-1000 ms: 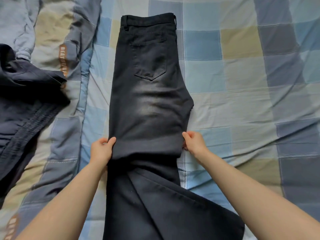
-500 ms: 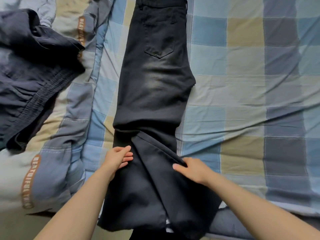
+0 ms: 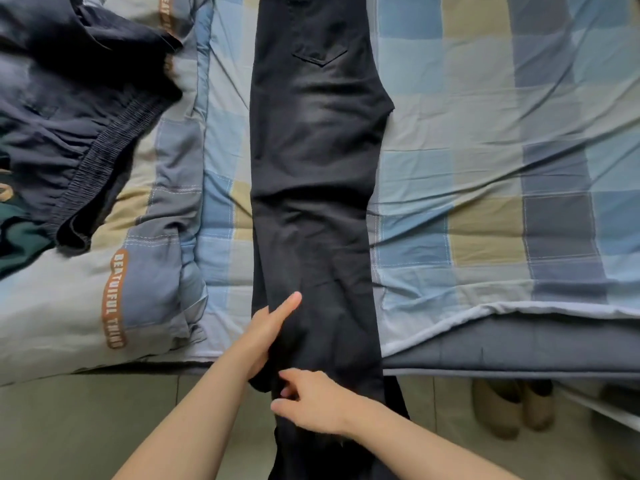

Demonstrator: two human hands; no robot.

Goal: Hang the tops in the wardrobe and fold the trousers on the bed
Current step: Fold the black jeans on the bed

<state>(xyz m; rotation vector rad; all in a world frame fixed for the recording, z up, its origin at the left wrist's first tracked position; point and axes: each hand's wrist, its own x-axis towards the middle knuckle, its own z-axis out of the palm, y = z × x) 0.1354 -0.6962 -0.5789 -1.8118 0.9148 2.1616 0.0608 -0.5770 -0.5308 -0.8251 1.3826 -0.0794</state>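
A pair of black, faded denim trousers [image 3: 315,188] lies lengthwise down the middle of a bed covered by a checked sheet in blue, grey and tan squares [image 3: 485,140]. The waist end points away from the camera and runs out of the top of the frame; a rear patch pocket [image 3: 320,46] faces up. The two legs lie stacked one on the other, and the lower leg ends hang over the near edge of the bed toward a pale tiled floor [image 3: 86,427].

The left hand [image 3: 266,336] rests on the left edge of the trouser legs near the bed edge, index finger extended flat on the fabric, the other fingers curled round the cloth edge. The right hand [image 3: 311,401] lies over the legs just below it, thumb and fingers bent in a loose pinch; whether it actually grips the fabric cannot be told.

To the left, a crumpled dark navy garment with a ribbed elastic band [image 3: 69,109] sits on a padded quilt in blue and cream with an orange lettered stripe [image 3: 114,299], well apart from the trousers. A pair of tan slippers [image 3: 509,407] stands on the floor under the right part of the bed edge.
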